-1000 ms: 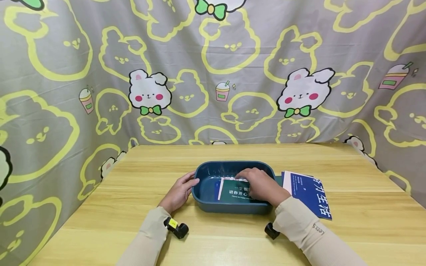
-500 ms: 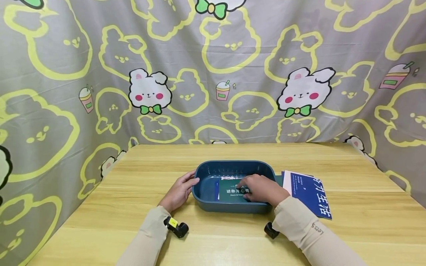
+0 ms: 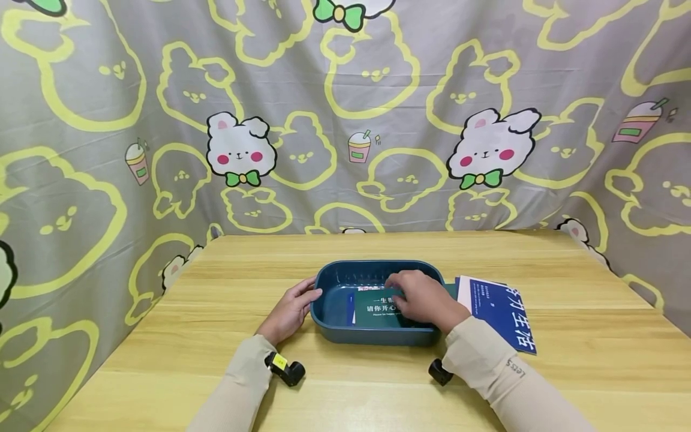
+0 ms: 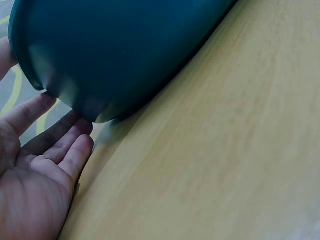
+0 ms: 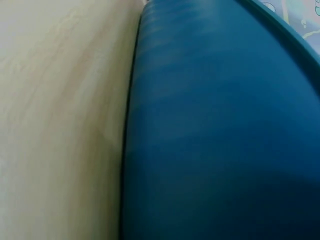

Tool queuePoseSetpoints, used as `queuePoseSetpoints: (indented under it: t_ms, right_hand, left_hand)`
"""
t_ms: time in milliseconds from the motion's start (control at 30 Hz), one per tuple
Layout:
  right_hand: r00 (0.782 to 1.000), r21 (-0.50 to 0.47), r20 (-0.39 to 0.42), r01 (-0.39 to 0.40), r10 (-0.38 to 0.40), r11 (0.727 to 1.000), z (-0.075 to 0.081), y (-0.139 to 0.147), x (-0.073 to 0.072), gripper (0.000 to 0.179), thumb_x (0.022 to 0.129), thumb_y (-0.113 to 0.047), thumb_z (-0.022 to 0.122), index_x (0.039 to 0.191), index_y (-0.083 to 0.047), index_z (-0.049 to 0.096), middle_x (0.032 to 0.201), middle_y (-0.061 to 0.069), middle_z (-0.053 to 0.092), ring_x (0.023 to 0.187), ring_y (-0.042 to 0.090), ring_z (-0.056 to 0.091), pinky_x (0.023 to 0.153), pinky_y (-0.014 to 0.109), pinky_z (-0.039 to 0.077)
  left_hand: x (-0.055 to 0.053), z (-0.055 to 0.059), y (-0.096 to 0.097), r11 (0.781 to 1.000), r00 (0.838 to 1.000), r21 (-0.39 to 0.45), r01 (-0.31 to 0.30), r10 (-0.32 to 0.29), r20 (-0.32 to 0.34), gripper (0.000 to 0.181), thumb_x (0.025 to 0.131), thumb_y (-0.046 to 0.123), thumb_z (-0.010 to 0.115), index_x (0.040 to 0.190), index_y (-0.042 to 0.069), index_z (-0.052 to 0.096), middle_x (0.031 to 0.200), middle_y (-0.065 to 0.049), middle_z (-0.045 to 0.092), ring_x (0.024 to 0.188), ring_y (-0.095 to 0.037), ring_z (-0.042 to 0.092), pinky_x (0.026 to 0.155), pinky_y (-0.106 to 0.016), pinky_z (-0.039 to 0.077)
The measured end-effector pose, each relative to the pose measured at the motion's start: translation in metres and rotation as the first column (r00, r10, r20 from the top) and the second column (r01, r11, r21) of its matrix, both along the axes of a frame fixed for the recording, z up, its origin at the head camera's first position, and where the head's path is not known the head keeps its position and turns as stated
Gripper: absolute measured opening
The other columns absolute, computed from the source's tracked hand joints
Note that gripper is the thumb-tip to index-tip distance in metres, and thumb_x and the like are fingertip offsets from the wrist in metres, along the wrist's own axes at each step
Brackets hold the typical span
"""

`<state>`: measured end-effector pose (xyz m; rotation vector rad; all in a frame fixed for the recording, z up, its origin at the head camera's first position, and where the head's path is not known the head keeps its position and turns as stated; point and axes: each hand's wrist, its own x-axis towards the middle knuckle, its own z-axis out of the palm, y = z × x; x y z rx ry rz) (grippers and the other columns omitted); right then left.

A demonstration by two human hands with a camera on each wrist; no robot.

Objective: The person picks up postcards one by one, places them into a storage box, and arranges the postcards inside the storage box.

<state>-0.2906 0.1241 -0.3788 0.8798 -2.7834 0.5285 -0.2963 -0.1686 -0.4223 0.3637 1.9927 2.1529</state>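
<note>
A dark blue-green plastic basin (image 3: 378,337) stands on the table. My left hand (image 3: 288,311) holds its left end, the thumb at the rim; in the left wrist view the fingers (image 4: 72,155) touch the outer wall. Inside the basin lies a thin green booklet or card (image 3: 372,318) with white lettering. Blue and pinkish printed edges show from under it. My right hand (image 3: 423,300) is inside the basin over the green piece's right part, fingers loosely bent. Contact at its fingertips is hidden. In the right wrist view only the basin's outer wall (image 5: 215,115) and the table appear.
To the right of the basin lies a small pile of thin printed pieces, a blue one (image 3: 499,312) with large white characters on top, partly covered by the right sleeve (image 3: 496,360). A patterned cloth (image 3: 302,210) hangs behind the wooden table (image 3: 259,258).
My right hand lowered onto the green piece, sliding towards the near side, then drew back up and away from its lettering. The green piece now lies flatter in the basin. My left hand stayed put.
</note>
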Motion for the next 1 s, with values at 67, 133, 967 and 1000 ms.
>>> queuePoseSetpoints:
  t_ms: [67, 133, 967, 1000]
  right_hand:
    - [0.999, -0.052, -0.043, 0.017, -0.019, 0.998, 0.0, 0.001, -0.001, 0.017, 0.089, -0.009, 0.068, 0.105, -0.005, 0.07, 0.071, -0.002, 0.058, 0.061, 0.012, 0.053, 0.058, 0.029, 0.049]
    - [0.995, -0.103, -0.088, 0.035, -0.045, 0.994, 0.0, 0.002, -0.002, 0.013, 0.09, -0.011, 0.067, 0.102, -0.005, 0.07, 0.059, -0.006, 0.048, 0.05, 0.009, 0.042, 0.05, 0.026, 0.041]
    - [0.815, -0.074, 0.375, 0.501, -0.442, 0.862, 0.027, 0.116, -0.022, 0.046, 0.091, -0.03, 0.065, 0.11, 0.01, 0.052, 0.099, 0.026, 0.058, 0.089, 0.037, 0.054, 0.076, 0.048, 0.049]
    - [0.805, -0.041, 0.4, 0.493, -0.438, 0.869, 0.027, 0.124, -0.021, 0.044, 0.09, -0.03, 0.067, 0.105, 0.009, 0.053, 0.095, 0.025, 0.056, 0.086, 0.036, 0.053, 0.074, 0.047, 0.049]
  left_hand:
    - [0.0, 0.0, 0.0, 1.0, 1.0, 0.001, -0.003, 0.003, -0.001, 0.053, 0.1, 0.013, 0.05, 0.147, -0.006, 0.032, 0.149, -0.024, 0.033, 0.136, -0.032, 0.033, 0.11, -0.038, 0.033]
    - [0.001, 0.0, 0.0, 1.0, 1.0, 0.002, -0.003, 0.003, -0.003, 0.053, 0.1, 0.013, 0.05, 0.147, -0.005, 0.032, 0.149, -0.024, 0.033, 0.136, -0.032, 0.033, 0.11, -0.038, 0.033]
    - [-0.001, 0.001, -0.001, 1.0, 1.0, -0.013, 0.007, -0.007, -0.013, 0.053, 0.101, 0.014, 0.05, 0.147, -0.005, 0.032, 0.147, -0.024, 0.034, 0.134, -0.032, 0.036, 0.108, -0.034, 0.036]
    - [-0.001, 0.001, -0.002, 1.0, 1.0, -0.013, 0.011, -0.011, -0.013, 0.053, 0.101, 0.014, 0.05, 0.147, -0.005, 0.032, 0.148, -0.024, 0.034, 0.135, -0.032, 0.035, 0.108, -0.034, 0.036]
